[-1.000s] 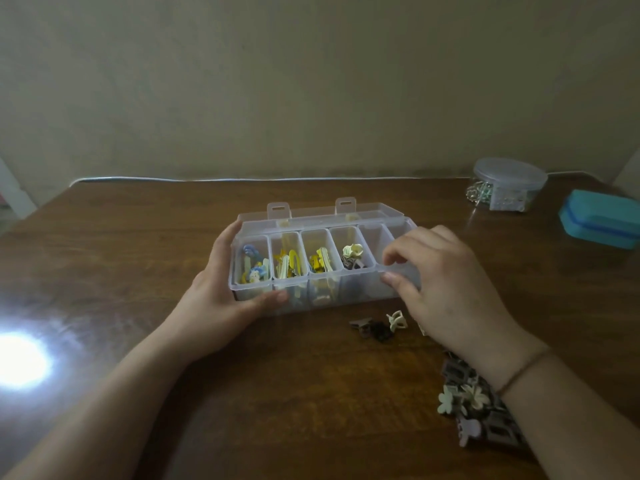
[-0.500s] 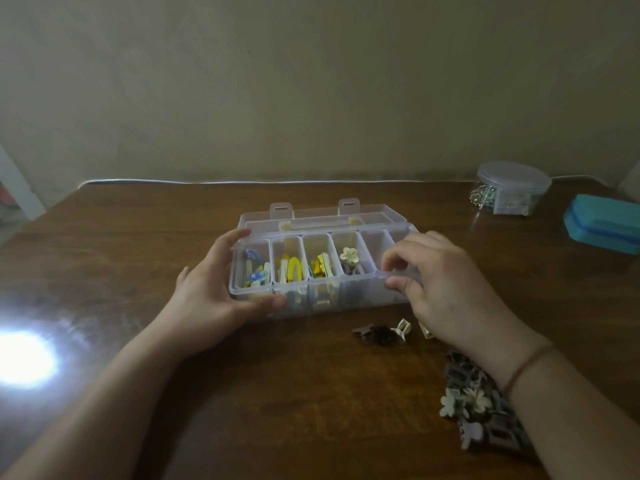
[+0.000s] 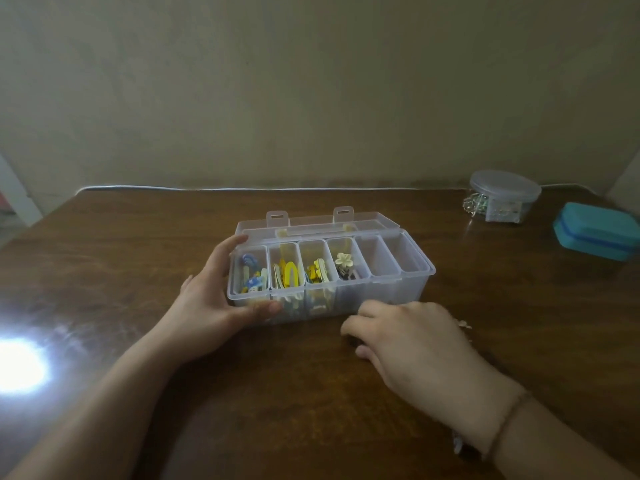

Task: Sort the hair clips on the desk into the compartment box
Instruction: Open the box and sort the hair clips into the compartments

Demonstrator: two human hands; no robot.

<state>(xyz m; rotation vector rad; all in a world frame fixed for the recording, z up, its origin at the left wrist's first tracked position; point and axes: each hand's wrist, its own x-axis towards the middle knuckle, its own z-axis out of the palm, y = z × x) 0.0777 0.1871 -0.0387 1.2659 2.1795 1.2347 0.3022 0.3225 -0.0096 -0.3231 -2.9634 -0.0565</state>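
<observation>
A clear compartment box [image 3: 412,292] stands open in the middle of the brown desk, its lid [image 3: 311,223] folded back. My left hand [image 3: 207,306] grips its left end. The compartments from the left hold blue clips [image 3: 251,271], yellow clips [image 3: 289,275], more yellow ones [image 3: 317,271] and a cream flower clip [image 3: 343,260]; the two rightmost are empty. My right hand [image 3: 412,344] lies on the desk just in front of the box, fingers curled down over small loose clips, and a dark clip [image 3: 351,339] shows between fingertips and thumb. A cream clip tip [image 3: 464,323] peeks out beside the hand.
A round lidded clear container [image 3: 502,197] and a teal case [image 3: 599,230] stand at the back right. A bright glare [image 3: 17,368] lies on the desk at the left. A bit of the clip pile [image 3: 457,445] shows under my right wrist.
My right hand has left the box's right front corner and dropped onto the loose clips in front of it, covering them. My left hand still holds the box's left end.
</observation>
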